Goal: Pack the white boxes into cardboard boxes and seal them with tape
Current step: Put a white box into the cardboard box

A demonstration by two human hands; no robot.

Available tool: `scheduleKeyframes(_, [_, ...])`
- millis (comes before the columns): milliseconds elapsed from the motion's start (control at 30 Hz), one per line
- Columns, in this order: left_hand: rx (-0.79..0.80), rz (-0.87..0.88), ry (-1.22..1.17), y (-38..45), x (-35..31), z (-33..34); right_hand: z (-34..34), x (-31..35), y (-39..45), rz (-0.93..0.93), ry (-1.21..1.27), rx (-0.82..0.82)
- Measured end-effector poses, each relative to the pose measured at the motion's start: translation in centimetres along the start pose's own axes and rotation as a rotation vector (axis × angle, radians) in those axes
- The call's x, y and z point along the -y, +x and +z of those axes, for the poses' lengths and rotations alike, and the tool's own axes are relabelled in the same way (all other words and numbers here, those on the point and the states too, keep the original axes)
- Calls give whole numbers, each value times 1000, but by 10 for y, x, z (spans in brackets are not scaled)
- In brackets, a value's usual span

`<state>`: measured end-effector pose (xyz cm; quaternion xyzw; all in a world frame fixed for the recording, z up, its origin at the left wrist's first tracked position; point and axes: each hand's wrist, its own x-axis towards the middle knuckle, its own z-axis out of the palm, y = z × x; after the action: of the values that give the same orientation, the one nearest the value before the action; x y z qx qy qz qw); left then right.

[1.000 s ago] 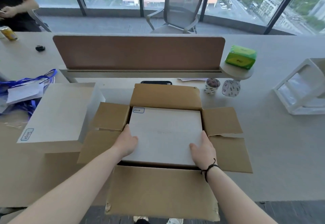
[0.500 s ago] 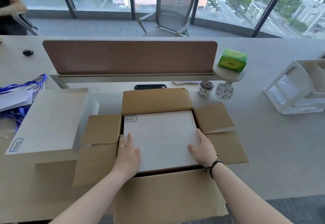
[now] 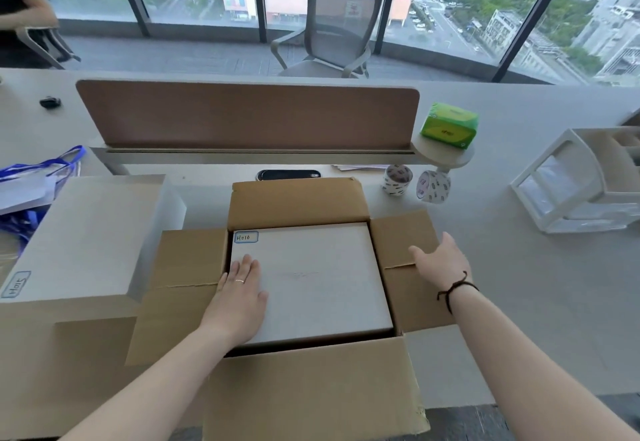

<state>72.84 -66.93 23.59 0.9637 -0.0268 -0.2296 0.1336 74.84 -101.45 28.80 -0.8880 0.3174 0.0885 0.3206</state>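
The left hand point(image 3: 240, 296) lies flat, fingers spread, pressing on the near-left part of a white box point(image 3: 313, 281) and gripping nothing; the right hand point(image 3: 441, 260) hangs open with fingers splayed above the right flap, holding nothing either. That white box, matte and rectangular with a small blue-edged label at its far-left corner, sits inside the open cardboard box point(image 3: 301, 388), whose four plain brown corrugated flaps fold outward; a dark gap shows along the box's near edge. A second white box point(image 3: 83, 243), also labelled, rests to the left on flattened cardboard, so two white boxes are in view. Two rolls of printed tape point(image 3: 398, 180) stand side by side on the pale, smooth desk point(image 3: 519, 284) beyond the right flap. A green tissue pack point(image 3: 449, 129) sits on a small round shelf beside the brown divider panel point(image 3: 242, 114). The label handwriting is hard to read. A white plastic organiser point(image 3: 581, 180) is cut off at the right edge, and a blue-strapped bag point(image 3: 33, 177) at the left.
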Motion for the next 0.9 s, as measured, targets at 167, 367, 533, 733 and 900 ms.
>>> scheduleKeyframes(167, [-9, -10, -27, -1, -2, 2, -17, 18, -18, -247, -102, -163])
scheduleKeyframes(367, [-104, -78, -100, -5, 8, -7, 23, 53, -56, -404, 271, 374])
scheduleKeyframes(533, [-295, -367, -251, -16, 49, -20, 97, 19, -60, -563, -225, 497])
scheduleKeyframes(733, [-272, -541, -565, -19, 90, -36, 111, 6, -57, -669, -312, 390])
scheduleKeyframes(900, [-478, -413, -416, -41, 66, -76, 113, 4, -55, -680, -314, 380])
